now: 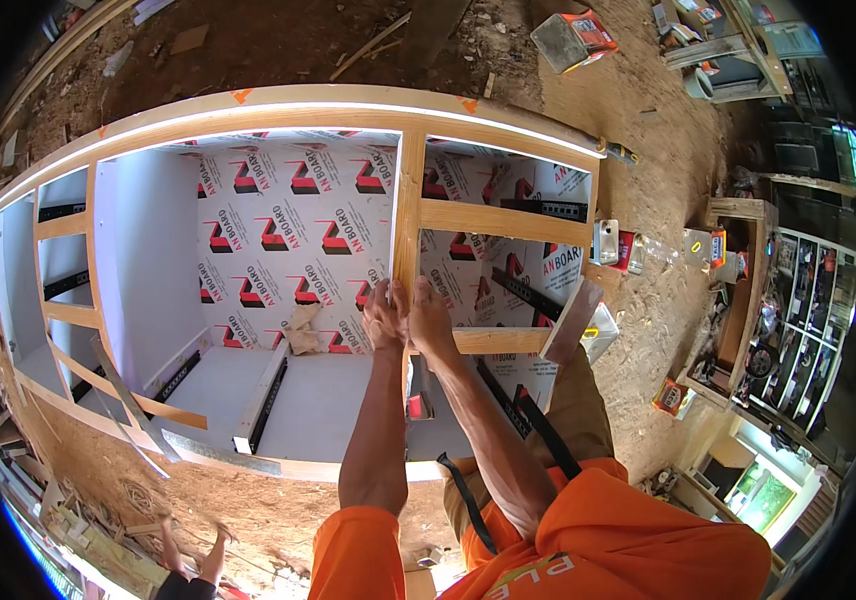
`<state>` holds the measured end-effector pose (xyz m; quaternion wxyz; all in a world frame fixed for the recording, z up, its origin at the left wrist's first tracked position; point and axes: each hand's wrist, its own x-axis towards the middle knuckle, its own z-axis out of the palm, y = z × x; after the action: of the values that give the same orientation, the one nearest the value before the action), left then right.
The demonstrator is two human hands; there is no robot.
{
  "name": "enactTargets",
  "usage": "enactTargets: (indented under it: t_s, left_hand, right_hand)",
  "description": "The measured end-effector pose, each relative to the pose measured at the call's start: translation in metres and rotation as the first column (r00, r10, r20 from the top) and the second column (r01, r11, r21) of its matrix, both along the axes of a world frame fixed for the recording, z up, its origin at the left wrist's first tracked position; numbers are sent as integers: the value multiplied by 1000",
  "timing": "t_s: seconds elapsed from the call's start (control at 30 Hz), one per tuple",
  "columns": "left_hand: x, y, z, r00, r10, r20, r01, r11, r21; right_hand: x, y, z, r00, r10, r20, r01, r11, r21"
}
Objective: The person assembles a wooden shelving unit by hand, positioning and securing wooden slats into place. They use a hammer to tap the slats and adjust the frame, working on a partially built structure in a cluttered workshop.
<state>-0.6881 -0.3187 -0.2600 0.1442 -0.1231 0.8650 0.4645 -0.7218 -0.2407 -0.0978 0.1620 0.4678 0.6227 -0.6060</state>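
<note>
A large cabinet carcass (248, 465) lies open-faced before me, with a wooden face frame, pale inner panels and a printed back. Both of my hands meet at its central wooden upright (408, 200). The fingers of my left hand (385, 318) are closed round the upright's left edge. Close beside it, my right hand (430, 320) is curled over the right edge of the same upright. Any small thing under the fingers is hidden. A wooden crosspiece (498, 342) runs right from the upright, just below my right hand.
Black drawer runners (528, 292) line the compartments. A wood block (572, 320) sits at the right edge. A tool with a yellow-black handle (623, 153) lies at the far right corner. Tins (604, 242) stand right; another person's limbs (210, 555) show lower left.
</note>
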Motion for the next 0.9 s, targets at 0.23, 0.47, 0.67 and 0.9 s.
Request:
enactTargets:
  t_s: [0.23,0.47,0.67,0.9]
  left_hand:
    - [-3,-1,7,1000,-24,1,24,1000,-7]
    - [-3,1,10,999,-41,-26,41,999,-1]
    - [-6,3,17,1000,8,15,-7,999,-35]
    - [-9,3,26,998,-23,-60,16,994,-109]
  right_hand:
    - [4,-2,-21,952,284,-116,-235,917,321]
    - [-2,13,-4,979,184,91,-192,976,100]
    - [-6,9,-11,958,261,116,-282,926,251]
    - [-10,12,4,979,136,150,-146,987,60]
